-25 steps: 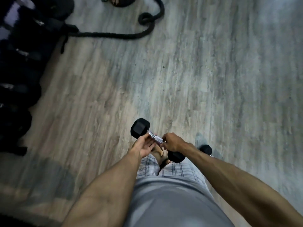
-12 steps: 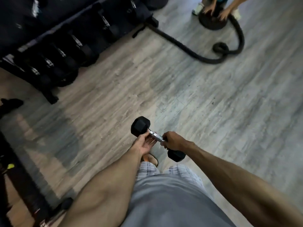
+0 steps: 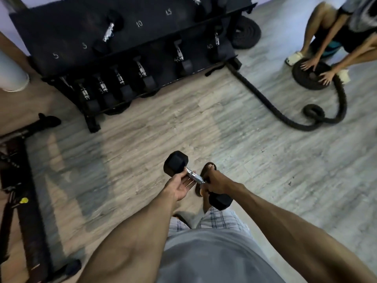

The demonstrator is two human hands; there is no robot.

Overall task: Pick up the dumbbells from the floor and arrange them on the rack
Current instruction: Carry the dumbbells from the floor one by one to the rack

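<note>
A black hex dumbbell (image 3: pixel 175 164) with a chrome handle hangs in front of my waist, tilted from upper left to lower right. My right hand (image 3: pixel 215 180) is closed around the handle near its lower head. My left hand (image 3: pixel 179 185) lies palm up under the handle's upper part, fingers loosely spread against it. The black two-tier dumbbell rack (image 3: pixel 130 39) stands at the top left, with chalk numbers on its shelves. One small dumbbell (image 3: pixel 109 32) lies on the upper shelf and several bigger ones (image 3: pixel 122 82) fill the lower shelf.
A thick black battle rope (image 3: pixel 271 108) snakes over the grey plank floor at the right. A crouching person (image 3: pixel 346 27) has both hands on a black weight plate (image 3: pixel 312 75) at the top right. Dark gym equipment (image 3: pixel 22 180) runs along the left edge.
My view has swung up and left, bringing the rack and the crouching person fully into sight. The dumbbell stays between my hands as I step closer to the rack.
</note>
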